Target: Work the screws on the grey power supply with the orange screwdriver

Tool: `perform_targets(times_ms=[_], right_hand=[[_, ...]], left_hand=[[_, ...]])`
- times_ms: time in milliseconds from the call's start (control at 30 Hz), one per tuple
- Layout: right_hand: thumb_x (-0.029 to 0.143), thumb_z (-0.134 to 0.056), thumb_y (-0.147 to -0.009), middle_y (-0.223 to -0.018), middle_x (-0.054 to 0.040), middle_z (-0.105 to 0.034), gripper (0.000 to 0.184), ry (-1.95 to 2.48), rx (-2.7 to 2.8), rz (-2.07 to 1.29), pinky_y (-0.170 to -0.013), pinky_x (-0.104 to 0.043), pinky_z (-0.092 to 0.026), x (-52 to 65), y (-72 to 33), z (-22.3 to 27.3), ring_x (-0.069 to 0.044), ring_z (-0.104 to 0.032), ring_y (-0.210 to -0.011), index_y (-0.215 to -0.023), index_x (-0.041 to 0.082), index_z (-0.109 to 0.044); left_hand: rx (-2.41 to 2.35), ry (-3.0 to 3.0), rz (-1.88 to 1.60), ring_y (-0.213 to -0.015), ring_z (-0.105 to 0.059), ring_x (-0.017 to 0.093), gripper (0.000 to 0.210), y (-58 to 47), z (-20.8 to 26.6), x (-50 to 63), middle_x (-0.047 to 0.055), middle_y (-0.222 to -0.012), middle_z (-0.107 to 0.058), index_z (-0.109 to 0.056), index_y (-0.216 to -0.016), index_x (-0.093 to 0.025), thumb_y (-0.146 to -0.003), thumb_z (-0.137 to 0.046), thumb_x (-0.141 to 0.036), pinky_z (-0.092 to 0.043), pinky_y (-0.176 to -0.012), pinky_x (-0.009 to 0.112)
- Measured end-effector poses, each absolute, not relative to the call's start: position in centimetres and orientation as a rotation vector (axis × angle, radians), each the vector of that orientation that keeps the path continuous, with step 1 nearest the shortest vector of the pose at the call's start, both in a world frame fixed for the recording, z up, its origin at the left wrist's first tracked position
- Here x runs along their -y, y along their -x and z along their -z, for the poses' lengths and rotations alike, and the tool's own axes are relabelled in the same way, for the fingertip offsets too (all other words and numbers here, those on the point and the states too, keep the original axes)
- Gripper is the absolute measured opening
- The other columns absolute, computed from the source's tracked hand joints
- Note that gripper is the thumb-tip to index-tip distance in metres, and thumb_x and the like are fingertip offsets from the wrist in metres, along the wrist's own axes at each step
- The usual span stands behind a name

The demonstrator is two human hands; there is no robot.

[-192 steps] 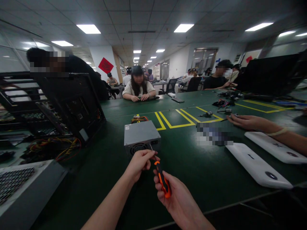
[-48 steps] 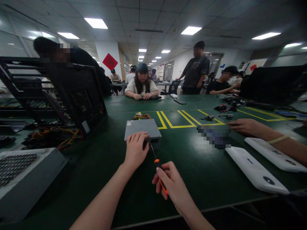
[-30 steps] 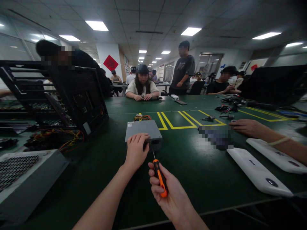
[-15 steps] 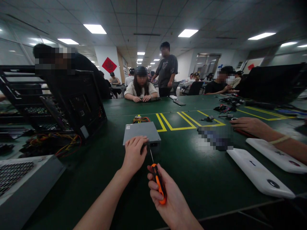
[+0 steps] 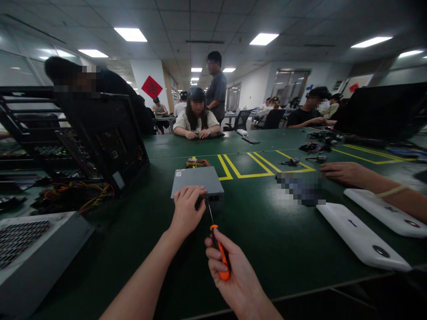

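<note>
While our left hand [image 5: 187, 212] lies over the near edge of the gray metal box [image 5: 196, 178] on the counter [image 5: 273, 226], its grip unclear to us, our right hand [image 5: 235, 269] clasps the orange-handled screwdriver [image 5: 223, 255], tip toward the box.

I'm seeing the power supply [image 5: 196, 178] sitting on the worktop [image 5: 267, 249], cables [image 5: 198, 163] lying behind it, a computer case [image 5: 111, 133] standing to its left, two panels [image 5: 358, 231] lying right.

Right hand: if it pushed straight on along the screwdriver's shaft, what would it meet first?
Most likely the near side of the grey computer power supply unit, just beside the left hand; whether the tip of the screwdriver already touches it is unclear.
</note>
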State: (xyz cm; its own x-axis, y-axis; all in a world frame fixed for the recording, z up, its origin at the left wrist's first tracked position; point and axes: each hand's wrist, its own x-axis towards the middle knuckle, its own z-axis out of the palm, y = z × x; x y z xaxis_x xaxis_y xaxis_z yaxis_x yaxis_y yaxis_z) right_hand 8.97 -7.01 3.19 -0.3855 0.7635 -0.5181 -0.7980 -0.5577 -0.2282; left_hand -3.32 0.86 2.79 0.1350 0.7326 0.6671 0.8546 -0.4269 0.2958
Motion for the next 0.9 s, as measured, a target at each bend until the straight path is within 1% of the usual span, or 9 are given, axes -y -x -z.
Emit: perform_targets(times_ms=[133, 233, 433, 533, 633, 700, 800, 867, 900], right_hand=[[0.027, -0.039, -0.090, -0.058, -0.0003, -0.050, 0.028, 0.691, -0.040, -2.103, -0.031, -0.007, -0.026, 7.0, -9.1, -3.1, 0.000, -0.036, -0.037, -0.076, 0.010, -0.055], [0.030, -0.036, -0.091, -0.055, -0.0001, -0.049, 0.032, 0.693, 0.029, -2.134, -0.031, -0.009, -0.026, 6.9, -8.9, -2.8, -0.001, -0.036, -0.036, -0.081, 0.008, -0.057], [0.024, -0.041, -0.089, -0.057, -0.0005, -0.052, 0.026, 0.653, 0.007, -2.074, -0.030, -0.009, -0.022, 6.9, -8.6, -2.0, 0.000, -0.033, -0.034, -0.071, 0.011, -0.053], [0.027, -0.035, -0.092, -0.056, -0.0009, -0.051, 0.033, 0.664, 0.016, -2.055, -0.031, -0.009, -0.024, 7.0, -8.6, -1.7, 0.000, -0.034, -0.034, -0.075, 0.008, -0.056], [0.030, -0.030, -0.093, -0.055, -0.0010, -0.051, 0.038, 0.634, 0.054, -2.075, -0.030, -0.010, -0.022, 7.0, -8.5, -1.6, -0.001, -0.032, -0.034, -0.082, 0.006, -0.058], [0.031, -0.033, -0.093, -0.056, -0.0016, -0.051, 0.036, 0.621, 0.059, -2.064, -0.029, -0.010, -0.019, 7.0, -8.3, -1.6, -0.001, -0.032, -0.034, -0.081, 0.007, -0.057], [0.022, -0.038, -0.090, -0.060, -0.0021, -0.053, 0.027, 0.645, 0.042, -2.002, -0.029, -0.010, -0.018, 7.0, -8.1, -1.5, -0.001, -0.033, -0.036, -0.074, 0.009, -0.055], [0.018, -0.038, -0.090, -0.060, -0.0015, -0.053, 0.025, 0.655, 0.024, -1.971, -0.030, -0.009, -0.018, 7.0, -8.1, -1.6, 0.000, -0.033, -0.036, -0.073, 0.009, -0.055], [0.019, -0.038, -0.090, -0.060, -0.0013, -0.053, 0.026, 0.655, 0.011, -1.974, -0.030, -0.009, -0.018, 7.0, -8.2, -1.6, 0.000, -0.033, -0.036, -0.074, 0.008, -0.056]], left_hand=[[1.583, 2.228, 1.176, -0.102, -0.050, 0.020, 0.020, 3.2, -2.7, -0.9, 0.001, -0.107, -0.062, -0.057, -0.094, -0.024, -0.077, -0.051, -0.017, -0.031, -0.085, 0.037], [1.583, 2.222, 1.179, -0.102, -0.050, 0.019, 0.019, 3.2, -2.6, -0.9, 0.001, -0.108, -0.062, -0.057, -0.095, -0.025, -0.077, -0.051, -0.017, -0.030, -0.086, 0.037], [1.572, 2.222, 1.182, -0.104, -0.050, 0.019, 0.020, 3.3, -2.5, -1.0, 0.000, -0.109, -0.061, -0.056, -0.096, -0.025, -0.078, -0.052, -0.018, -0.030, -0.087, 0.036], [1.565, 2.208, 1.188, -0.103, -0.050, 0.019, 0.020, 3.2, -2.4, -1.0, 0.000, -0.109, -0.061, -0.056, -0.096, -0.025, -0.078, -0.052, -0.018, -0.029, -0.087, 0.037], [1.556, 2.198, 1.201, -0.103, -0.050, 0.019, 0.019, 3.2, -2.3, -1.1, 0.000, -0.108, -0.062, -0.056, -0.095, -0.026, -0.078, -0.053, -0.019, -0.029, -0.087, 0.036], [1.554, 2.197, 1.208, -0.102, -0.051, 0.019, 0.019, 3.2, -2.3, -1.1, 0.000, -0.107, -0.062, -0.056, -0.095, -0.026, -0.077, -0.054, -0.018, -0.029, -0.087, 0.036], [1.557, 2.203, 1.212, -0.102, -0.051, 0.019, 0.019, 3.2, -2.3, -1.1, 0.000, -0.107, -0.062, -0.056, -0.095, -0.026, -0.077, -0.054, -0.018, -0.029, -0.087, 0.037], [1.558, 2.211, 1.209, -0.103, -0.050, 0.019, 0.020, 3.3, -2.3, -1.1, 0.000, -0.107, -0.062, -0.056, -0.096, -0.026, -0.077, -0.054, -0.018, -0.029, -0.087, 0.037], [1.558, 2.214, 1.206, -0.103, -0.050, 0.019, 0.020, 3.3, -2.4, -1.1, 0.000, -0.108, -0.062, -0.056, -0.096, -0.026, -0.078, -0.053, -0.018, -0.030, -0.087, 0.037]])
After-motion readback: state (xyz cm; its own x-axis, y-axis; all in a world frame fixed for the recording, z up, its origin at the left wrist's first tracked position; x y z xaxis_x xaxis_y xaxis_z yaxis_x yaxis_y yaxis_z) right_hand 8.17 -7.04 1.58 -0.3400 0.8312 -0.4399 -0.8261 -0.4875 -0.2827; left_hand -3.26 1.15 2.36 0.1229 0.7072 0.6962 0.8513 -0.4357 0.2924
